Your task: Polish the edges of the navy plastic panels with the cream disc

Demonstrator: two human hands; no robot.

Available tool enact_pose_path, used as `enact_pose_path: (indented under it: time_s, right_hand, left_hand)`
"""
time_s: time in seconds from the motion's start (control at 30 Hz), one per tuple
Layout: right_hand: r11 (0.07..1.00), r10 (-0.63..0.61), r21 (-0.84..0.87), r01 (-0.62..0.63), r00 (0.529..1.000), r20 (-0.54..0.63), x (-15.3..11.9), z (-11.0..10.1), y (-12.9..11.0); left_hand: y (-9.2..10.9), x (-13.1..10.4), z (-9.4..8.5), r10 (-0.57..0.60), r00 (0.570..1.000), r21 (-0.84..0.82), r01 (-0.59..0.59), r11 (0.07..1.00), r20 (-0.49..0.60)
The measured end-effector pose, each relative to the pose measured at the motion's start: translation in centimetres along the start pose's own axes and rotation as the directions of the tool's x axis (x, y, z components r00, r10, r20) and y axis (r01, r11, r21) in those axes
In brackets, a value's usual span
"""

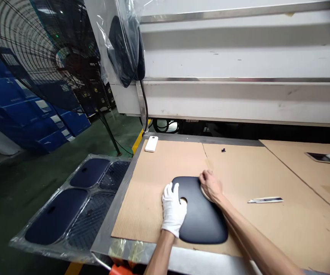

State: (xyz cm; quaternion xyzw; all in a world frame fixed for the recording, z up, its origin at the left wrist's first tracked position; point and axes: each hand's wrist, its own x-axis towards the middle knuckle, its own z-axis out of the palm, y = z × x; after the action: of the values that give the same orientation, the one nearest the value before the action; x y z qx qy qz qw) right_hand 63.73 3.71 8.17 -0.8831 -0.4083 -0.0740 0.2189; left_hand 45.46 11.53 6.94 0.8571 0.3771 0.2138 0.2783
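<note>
A dark blue padded panel (200, 217) with rounded corners and a small round hole lies on the cardboard-covered table. Over its left edge rests my left hand (173, 209) in a white glove, fingers spread, the thumb beside the hole. My right hand (210, 185), bare, is closed at the panel's upper right edge with its fingers curled. A pale curved edge shows beneath that hand, but what the fingers hold is hidden. To the right, a slim white and dark tool, perhaps a cutter (265, 200), lies apart from both hands.
Cardboard (142, 191) covers the table. A white device (151, 144), a small dark scrap (223, 150) and a phone-like dark object (328, 158) lie on it. Plastic-wrapped dark panels (57, 215) are at lower left, below a large fan (47, 49). A bagged dark piece (124, 49) hangs ahead.
</note>
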Motion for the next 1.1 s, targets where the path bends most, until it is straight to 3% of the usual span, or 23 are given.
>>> enact_pose_path:
  time_s: [0.1,0.2,0.27,0.37,0.47,0.57,0.67,0.77,0.87,1.0,1.1]
  right_hand:
    - [1.0,0.003,-0.03,-0.003,1.0,-0.006,-3.2,-0.4,0.0]
    - [0.984,-0.164,-0.058,0.167,0.985,0.052,-5.2,-0.2,-2.6]
    - [0.982,-0.175,-0.065,0.18,0.982,0.074,-4.1,0.0,-3.4]
    - [0.994,-0.05,-0.094,0.053,0.998,0.026,-1.8,-0.4,-1.8]
    - [0.993,0.023,-0.119,-0.025,1.0,-0.016,-2.6,-0.8,-0.4]
    - [0.99,-0.087,-0.107,0.09,0.996,0.027,-4.4,-0.3,-2.2]
    - [0.983,-0.155,-0.083,0.161,0.985,0.078,-2.7,0.6,-4.2]
    - [0.995,-0.058,-0.082,0.062,0.997,0.05,0.2,0.4,-2.4]
    - [0.997,0.023,-0.071,-0.022,1.0,0.009,-0.8,-0.6,-0.1]
    - [0.99,-0.139,-0.03,0.141,0.988,0.059,-4.2,-0.3,-2.3]
    - [0.984,-0.172,-0.033,0.174,0.983,0.07,-2.3,0.3,-3.7]
  left_hand:
    - [0.0,0.0,0.1,-0.028,1.0,-0.019,0.028,0.999,-0.008]
    - [0.1,0.1,0.2,-0.026,1.0,-0.009,0.026,1.0,-0.001]
    - [0.1,0.1,0.1,-0.007,1.0,0.006,0.007,1.0,-0.001]
    - [0.3,0.1,0.1,0.018,1.0,0.015,-0.018,1.0,-0.023]
    - [0.3,0.1,0.2,0.009,0.999,0.014,-0.009,1.0,-0.038]
    - [0.3,0.0,0.3,0.0,0.999,0.018,0.0,1.0,-0.034]
    - [0.3,-0.1,0.3,-0.012,1.0,0.005,0.012,1.0,-0.027]
    - [0.5,0.0,0.1,-0.001,1.0,0.003,0.001,1.0,-0.026]
    - [0.5,0.2,0.0,0.011,1.0,0.005,-0.011,1.0,-0.025]
    - [0.4,0.4,0.1,-0.023,0.998,-0.009,0.022,1.0,-0.06]
    - [0.4,0.5,0.0,-0.008,0.998,-0.009,0.008,1.0,-0.059]
